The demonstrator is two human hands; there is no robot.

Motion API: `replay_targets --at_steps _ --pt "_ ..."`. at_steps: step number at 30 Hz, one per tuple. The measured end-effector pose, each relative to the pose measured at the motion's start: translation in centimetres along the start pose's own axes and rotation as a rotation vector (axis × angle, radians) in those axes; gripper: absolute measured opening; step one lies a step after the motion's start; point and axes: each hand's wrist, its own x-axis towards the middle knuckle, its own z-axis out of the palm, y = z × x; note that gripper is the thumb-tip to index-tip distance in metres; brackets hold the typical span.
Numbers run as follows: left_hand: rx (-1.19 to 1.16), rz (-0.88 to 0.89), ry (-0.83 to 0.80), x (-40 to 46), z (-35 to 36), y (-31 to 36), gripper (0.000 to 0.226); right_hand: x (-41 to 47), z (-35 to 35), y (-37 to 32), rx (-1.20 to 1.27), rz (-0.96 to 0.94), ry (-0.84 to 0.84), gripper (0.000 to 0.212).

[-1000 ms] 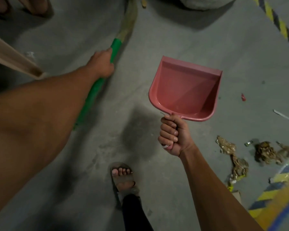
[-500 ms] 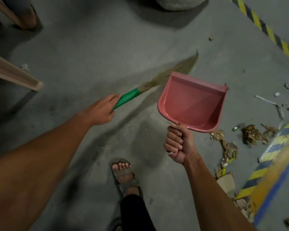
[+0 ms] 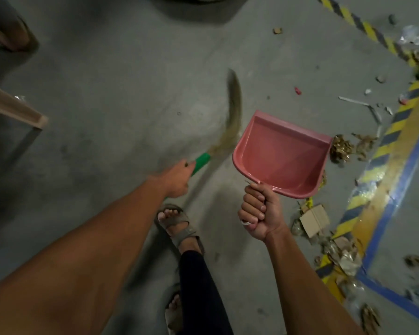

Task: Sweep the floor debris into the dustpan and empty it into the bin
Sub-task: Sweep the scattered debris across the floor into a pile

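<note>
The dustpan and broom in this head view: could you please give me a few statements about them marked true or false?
1. The right hand grips the pink dustpan by its handle. True.
2. The dustpan holds debris. False: its inside looks bare.
3. The left hand holds the broom by its green handle. True.
4. The cardboard scraps lie left of the sandalled foot. False: they lie to its right, near the striped floor tape.

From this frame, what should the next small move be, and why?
Probably lower the dustpan to the floor beside the brown debris at its right edge. The pan looks empty and is held up off the floor by the right hand, while the left hand holds the broom, its bristles blurred left of the pan, away from the litter.
</note>
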Motion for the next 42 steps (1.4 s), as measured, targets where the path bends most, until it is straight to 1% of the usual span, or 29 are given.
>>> replay_targets --at_steps 2,4,6,8,10,13,16,17,19,22,26,29,32,35,37,42 --pt "-0.005 0.099 -0.042 -0.7 1.8 2.4 0.076 -3.4 -1.0 0.2 0.025 -0.035 0.004 0.045" --pt "-0.005 0.171 -0.038 -1.7 2.9 4.7 0.08 -7.2 -1.9 0.0 0.046 -0.064 0.024 0.045" --pt "-0.017 0.2 0.026 -2.5 3.6 6.8 0.085 -10.7 -2.7 -0.5 0.056 -0.091 0.037 0.045" --pt "-0.044 0.188 0.118 -3.4 4.4 8.1 0.089 -13.4 -3.4 -1.0 0.064 -0.123 0.048 0.044" --pt "-0.09 0.141 0.208 -3.9 4.8 9.4 0.093 -15.7 -4.4 -1.8 0.071 -0.151 0.056 0.043" --pt "-0.138 -0.035 0.292 -4.1 5.4 11.6 0.094 -18.3 -6.2 -2.8 0.084 -0.184 0.047 0.043" --pt "-0.104 -0.258 0.272 -3.6 6.7 14.1 0.093 -20.0 -8.5 -4.0 0.089 -0.183 0.029 0.043" --pt "-0.095 -0.307 0.245 -3.2 7.3 14.6 0.093 -20.3 -9.2 -4.3 0.083 -0.183 0.026 0.043" --pt "-0.07 -0.341 0.172 -2.4 8.9 16.1 0.091 -21.1 -10.8 -5.0 0.08 -0.181 0.03 0.043" --pt "-0.026 -0.265 0.074 -1.7 11.8 18.9 0.089 -22.2 -12.9 -5.8 0.075 -0.158 0.021 0.042" --pt "-0.013 -0.05 -0.023 -1.3 14.6 22.2 0.09 -23.1 -14.6 -6.2 0.062 -0.131 0.023 0.041" --pt "-0.007 0.075 -0.069 -1.6 14.7 23.9 0.09 -23.3 -14.3 -6.3 0.052 -0.119 0.053 0.043" --pt "-0.027 0.1 -0.035 -2.6 13.9 24.0 0.091 -23.0 -13.0 -6.3 0.023 -0.1 0.061 0.043" --pt "-0.064 0.043 0.062 -4.4 12.4 21.8 0.086 -22.0 -10.8 -5.7 -0.004 -0.05 0.02 0.043" --pt "-0.074 -0.032 0.166 -5.9 11.4 19.3 0.087 -21.0 -9.3 -5.1 -0.009 -0.014 -0.013 0.043" --pt "-0.121 -0.318 0.368 -8.6 9.6 10.8 0.089 -17.1 -6.4 -3.2 -0.006 0.034 -0.076 0.042"
